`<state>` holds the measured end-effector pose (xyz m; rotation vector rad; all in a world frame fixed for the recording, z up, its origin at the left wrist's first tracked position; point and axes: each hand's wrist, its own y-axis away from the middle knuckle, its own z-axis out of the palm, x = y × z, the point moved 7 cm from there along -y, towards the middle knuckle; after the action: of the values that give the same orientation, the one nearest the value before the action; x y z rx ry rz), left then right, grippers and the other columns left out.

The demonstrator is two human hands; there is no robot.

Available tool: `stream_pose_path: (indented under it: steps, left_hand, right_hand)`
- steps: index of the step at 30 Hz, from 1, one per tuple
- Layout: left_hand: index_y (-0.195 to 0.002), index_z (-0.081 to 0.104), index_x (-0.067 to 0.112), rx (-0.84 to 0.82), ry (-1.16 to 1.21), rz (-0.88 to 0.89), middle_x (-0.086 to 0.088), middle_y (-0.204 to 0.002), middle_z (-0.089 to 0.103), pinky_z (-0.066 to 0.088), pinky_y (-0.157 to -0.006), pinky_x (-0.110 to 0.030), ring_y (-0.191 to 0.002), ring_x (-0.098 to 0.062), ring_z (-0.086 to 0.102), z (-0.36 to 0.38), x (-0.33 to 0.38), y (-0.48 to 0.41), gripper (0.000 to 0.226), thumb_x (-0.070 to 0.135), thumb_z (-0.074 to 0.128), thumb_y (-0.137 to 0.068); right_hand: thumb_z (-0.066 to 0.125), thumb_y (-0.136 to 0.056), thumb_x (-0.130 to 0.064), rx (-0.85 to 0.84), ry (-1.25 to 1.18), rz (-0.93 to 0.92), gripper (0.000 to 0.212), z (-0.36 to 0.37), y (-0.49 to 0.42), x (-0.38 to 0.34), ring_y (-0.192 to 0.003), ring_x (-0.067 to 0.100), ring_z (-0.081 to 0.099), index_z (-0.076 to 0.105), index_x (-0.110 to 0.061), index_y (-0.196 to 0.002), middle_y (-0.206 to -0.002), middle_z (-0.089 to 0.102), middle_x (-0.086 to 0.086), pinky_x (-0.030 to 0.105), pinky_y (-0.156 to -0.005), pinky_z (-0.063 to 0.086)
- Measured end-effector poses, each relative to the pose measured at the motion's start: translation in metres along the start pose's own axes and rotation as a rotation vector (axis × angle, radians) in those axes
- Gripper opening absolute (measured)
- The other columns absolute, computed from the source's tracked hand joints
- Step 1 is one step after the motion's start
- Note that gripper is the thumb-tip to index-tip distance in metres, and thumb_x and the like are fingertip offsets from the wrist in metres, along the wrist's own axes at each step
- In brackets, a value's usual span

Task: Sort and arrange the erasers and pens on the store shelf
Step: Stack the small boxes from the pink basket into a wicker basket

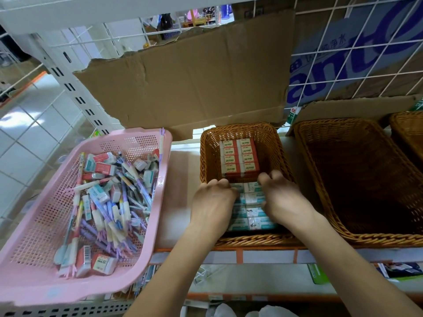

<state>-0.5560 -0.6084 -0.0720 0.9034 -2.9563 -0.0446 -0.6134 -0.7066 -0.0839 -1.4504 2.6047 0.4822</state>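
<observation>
Evidently eraser sorting is under way: in the small wicker basket [281, 143], red erasers [239, 156] fill the back and teal erasers [251, 199] the front. The left hand [214, 199] and right hand [282, 195] both curl their fingers over the teal rows, seemingly squaring them. Next probably means reaching into the pink basket [68, 291], left of the wicker one, where pens [124, 195] and erasers lie mixed.

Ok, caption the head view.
Left hand and right hand hold teal erasers beside red 2B erasers in a wicker basket.
</observation>
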Motion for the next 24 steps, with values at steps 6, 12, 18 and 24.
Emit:
stream_pose_path:
  steps: [6,12,18,24]
  left_hand:
    - [-0.133,0.042,0.017,-0.097,-0.014,-0.027,-0.007,-0.126,0.042,0.050,-0.083,-0.037,-0.117,-0.026,0.042,0.003,-0.007,-0.007,0.049,0.010,0.058,-0.087]
    - [-0.132,0.044,0.011,-0.189,-0.083,0.002,-0.009,-0.123,0.051,0.049,-0.086,-0.038,-0.114,-0.028,0.049,0.005,-0.005,-0.017,0.043,0.012,0.056,-0.090]
    - [-0.124,0.051,0.010,-0.209,-0.074,-0.016,-0.010,-0.123,0.054,0.049,-0.090,-0.038,-0.112,-0.029,0.055,0.003,-0.006,-0.026,0.034,0.014,0.056,-0.091]
    - [-0.123,0.052,0.013,-0.206,-0.037,-0.023,-0.008,-0.121,0.057,0.051,-0.087,-0.037,-0.109,-0.028,0.057,0.005,-0.010,-0.030,0.033,0.017,0.058,-0.091]
  right_hand:
    - [0.060,-0.089,-0.012,-0.096,0.015,0.051,0.047,0.003,-0.010,0.002,-0.109,0.028,0.053,0.039,-0.015,-0.130,-0.126,0.041,0.011,0.034,-0.086,0.051]
    - [0.063,-0.087,-0.016,-0.163,0.046,0.051,0.041,0.003,-0.017,0.002,-0.110,0.026,0.053,0.047,-0.013,-0.124,-0.124,0.048,0.009,0.034,-0.088,0.049]
    - [0.065,-0.086,-0.018,-0.148,0.036,0.041,0.042,0.003,-0.018,0.004,-0.111,0.026,0.053,0.048,-0.012,-0.124,-0.125,0.048,0.008,0.032,-0.086,0.047]
    - [0.066,-0.085,-0.019,-0.132,0.038,0.034,0.042,0.003,-0.019,0.004,-0.109,0.025,0.054,0.049,-0.013,-0.123,-0.124,0.049,0.007,0.032,-0.085,0.047]
